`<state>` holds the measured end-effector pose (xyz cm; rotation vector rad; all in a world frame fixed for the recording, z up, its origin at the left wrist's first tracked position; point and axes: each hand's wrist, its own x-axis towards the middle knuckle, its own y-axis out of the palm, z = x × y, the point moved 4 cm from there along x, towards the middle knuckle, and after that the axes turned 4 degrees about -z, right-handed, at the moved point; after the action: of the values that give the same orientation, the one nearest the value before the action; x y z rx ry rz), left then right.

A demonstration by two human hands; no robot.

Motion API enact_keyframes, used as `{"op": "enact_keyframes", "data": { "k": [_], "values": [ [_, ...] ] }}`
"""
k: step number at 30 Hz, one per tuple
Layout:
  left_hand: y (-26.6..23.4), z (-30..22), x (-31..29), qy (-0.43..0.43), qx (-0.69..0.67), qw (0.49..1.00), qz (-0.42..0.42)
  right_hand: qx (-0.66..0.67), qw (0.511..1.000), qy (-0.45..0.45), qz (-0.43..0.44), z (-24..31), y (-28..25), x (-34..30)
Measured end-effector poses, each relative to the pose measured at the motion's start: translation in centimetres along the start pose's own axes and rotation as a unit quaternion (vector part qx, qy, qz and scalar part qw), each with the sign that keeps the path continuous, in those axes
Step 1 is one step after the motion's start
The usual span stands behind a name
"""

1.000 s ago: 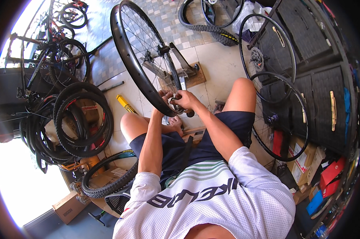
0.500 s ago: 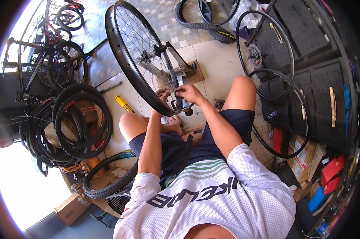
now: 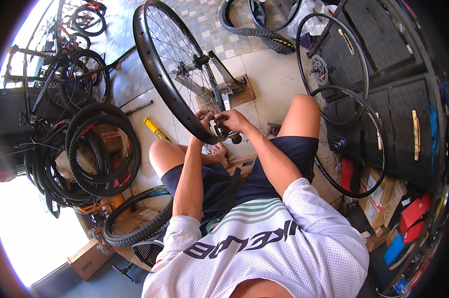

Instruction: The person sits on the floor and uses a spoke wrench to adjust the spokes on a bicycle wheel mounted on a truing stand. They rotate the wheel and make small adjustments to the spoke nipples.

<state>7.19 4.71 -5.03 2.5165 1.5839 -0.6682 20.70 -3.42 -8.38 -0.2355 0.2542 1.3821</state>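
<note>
A black bicycle wheel (image 3: pixel 161 82) with a wide rim stands upright in front of me, its hub held between the arms of a metal truing stand (image 3: pixel 223 69). At the near part of the rim, my left hand (image 3: pixel 205 119) has its fingers bent in a pinch, inside the rim by the spokes. Close beside it, my right hand (image 3: pixel 232 120) pinches at the same spot from the other side. Whatever lies between the fingertips is too small and too covered to name. Both hands are nearly touching.
The stand rests on a wooden board (image 3: pixel 243 94). A yellow box (image 3: pixel 156 129) lies on the tiles. Tyres (image 3: pixel 105 154) pile up at left, with bicycles (image 3: pixel 80 74) behind. Spoked wheels (image 3: pixel 351 141) lean on black cabinets (image 3: pixel 378 107) at right. A loose tyre (image 3: pixel 264 34) lies ahead.
My right hand has moved slightly left and down, closer to my left hand. The wheel has turned a little, as the holes in its rim sit in different places.
</note>
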Motion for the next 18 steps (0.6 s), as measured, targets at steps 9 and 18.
{"op": "enact_keyframes", "data": {
  "k": [9,18],
  "values": [
    [-0.4,0.5,0.5,0.044,0.007,0.999,-0.029,0.054,0.991,0.045,0.112,2.7,-0.9,-1.5],
    [0.0,-0.2,0.6,0.079,-0.007,0.997,-0.014,0.027,0.997,-0.002,0.072,1.3,-0.1,-0.8]
  ]
}}
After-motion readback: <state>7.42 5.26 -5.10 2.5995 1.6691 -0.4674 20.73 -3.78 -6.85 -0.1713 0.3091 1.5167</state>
